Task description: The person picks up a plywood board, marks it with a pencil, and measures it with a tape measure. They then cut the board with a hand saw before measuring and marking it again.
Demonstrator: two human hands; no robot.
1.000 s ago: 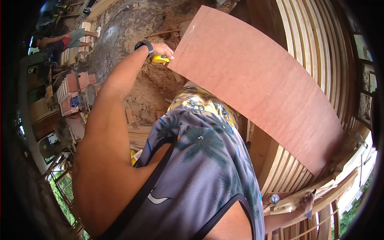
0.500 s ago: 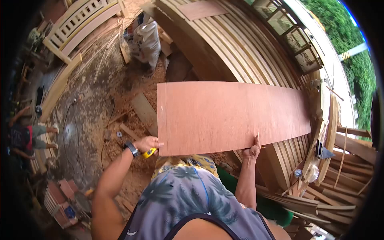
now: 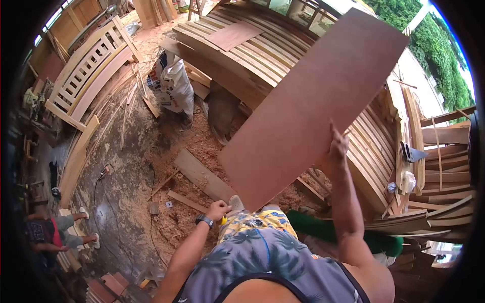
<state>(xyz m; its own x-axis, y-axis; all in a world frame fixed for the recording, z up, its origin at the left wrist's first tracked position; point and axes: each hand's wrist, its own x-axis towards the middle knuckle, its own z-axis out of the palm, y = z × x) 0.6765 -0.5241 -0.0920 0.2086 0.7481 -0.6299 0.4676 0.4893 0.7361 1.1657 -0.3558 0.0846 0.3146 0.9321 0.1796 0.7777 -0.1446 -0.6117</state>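
Observation:
A reddish plywood panel (image 3: 313, 101) is raised and tilted in front of me, its near corner low by my shorts and its far end up to the right. My right hand (image 3: 338, 144) grips its right edge, thumb or finger along the face. A small thin tip, perhaps a pencil, pokes out beside that hand. My left hand (image 3: 218, 209) is closed near my left hip, off the panel. A yellow tape measure (image 3: 223, 220) shows partly at its palm.
Long planks lie stacked on a bench (image 3: 374, 146), with a smaller plywood piece (image 3: 235, 35) and a handsaw (image 3: 413, 152) about. A white sack (image 3: 174, 86), slatted bed panel (image 3: 93, 63) and loose board (image 3: 204, 174) stand or lie on the shavings. Another person (image 3: 55, 232) is at far left.
The panel has swung up from lying level to a steep tilt, its right end rising. My left hand has let go of its corner and dropped toward my hip with the tape measure.

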